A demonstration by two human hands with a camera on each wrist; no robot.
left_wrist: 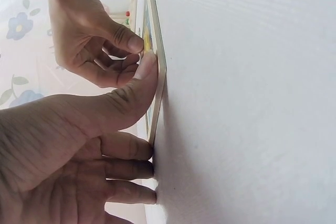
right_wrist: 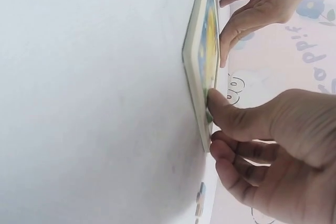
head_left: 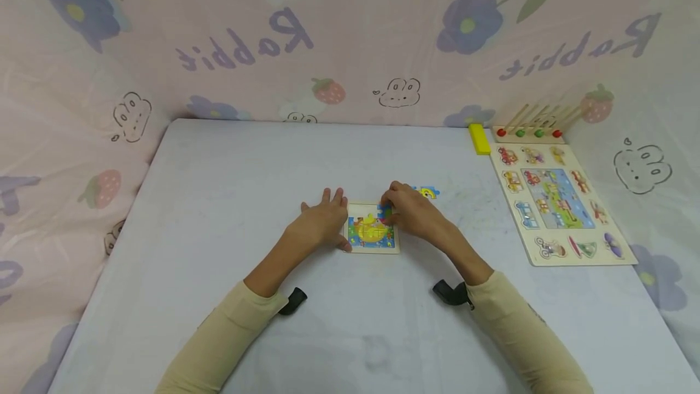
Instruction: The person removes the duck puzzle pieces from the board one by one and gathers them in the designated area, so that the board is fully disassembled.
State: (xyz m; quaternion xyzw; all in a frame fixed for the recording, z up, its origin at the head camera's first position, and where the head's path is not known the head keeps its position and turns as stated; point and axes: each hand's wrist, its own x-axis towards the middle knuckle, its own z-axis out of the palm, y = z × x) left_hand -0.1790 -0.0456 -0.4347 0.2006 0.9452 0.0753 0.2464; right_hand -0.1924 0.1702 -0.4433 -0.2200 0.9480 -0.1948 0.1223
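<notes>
Listing, head view: one puzzle frame (head_left: 361, 210), flat on the table (head_left: 262, 169), mid-table, yellow picture partly filled; one left hand (head_left: 322, 224), fingers extended, not gripping, at the frame's left edge; one right hand (head_left: 414, 208), pinching a blue-green piece (head_left: 386, 212) at the far right corner; a loose piece (head_left: 428, 192) just beyond it. Far right: yellow block (head_left: 479, 139), picture board (head_left: 566, 260). Left wrist view: left thumb on the rim; best practice, likely, keeping that pressure so the frame cannot slide. Right wrist view: right thumb low over the corner; advisable to align tabs, then press flat, not force. Edges: raised rim could catch the piece; bare tabletop left and near gives room, the loose piece limits the right.
</notes>
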